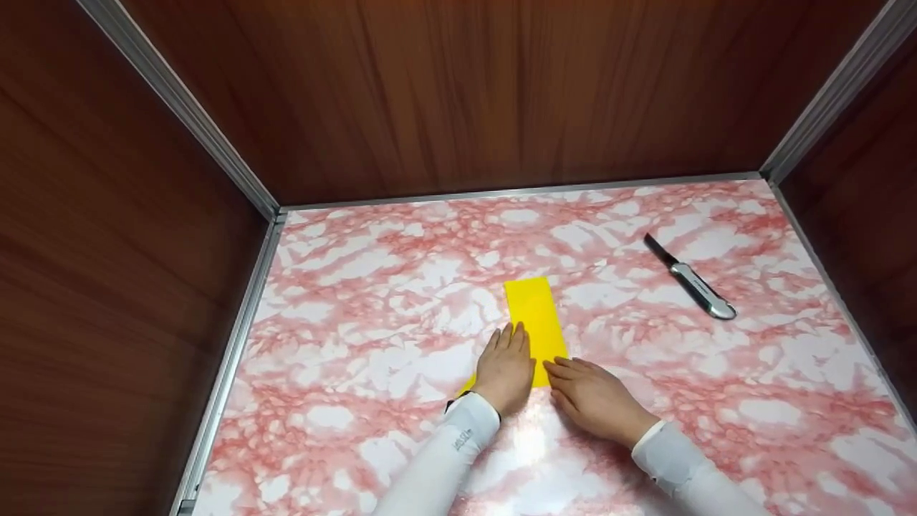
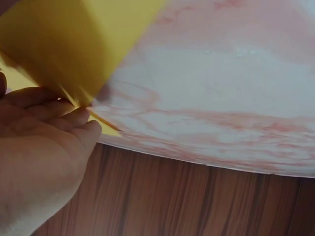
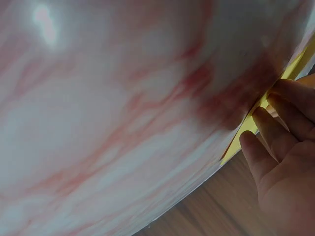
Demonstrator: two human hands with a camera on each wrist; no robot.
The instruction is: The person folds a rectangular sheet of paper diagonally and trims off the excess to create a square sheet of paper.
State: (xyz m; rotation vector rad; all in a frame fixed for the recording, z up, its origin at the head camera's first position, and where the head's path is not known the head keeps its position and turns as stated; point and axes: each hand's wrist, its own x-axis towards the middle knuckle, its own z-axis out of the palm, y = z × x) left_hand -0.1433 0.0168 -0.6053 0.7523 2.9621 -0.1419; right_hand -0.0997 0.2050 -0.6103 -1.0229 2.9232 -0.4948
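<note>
A sheet of yellow paper (image 1: 536,308) lies on the marbled tabletop, its long strip pointing away from me. My left hand (image 1: 505,373) rests on its left part with the fingers extended. Beyond the left wrist a yellow corner sticks out, and in the left wrist view a broad flap of the paper (image 2: 106,34) is lifted off the table beside the fingers. My right hand (image 1: 598,398) touches the near right edge with fairly straight fingers. From the right wrist only a thin yellow edge shows beside the fingertips (image 3: 246,140). The left hand hides the paper's middle.
To the far right on the table lies a knife (image 1: 691,281) with a dark blade and a grey-and-black handle. Brown wood-grain panels (image 1: 458,100) stand at the back and both sides, edged by metal strips (image 1: 247,308). The tabletop (image 1: 358,315) has a red-and-white pattern.
</note>
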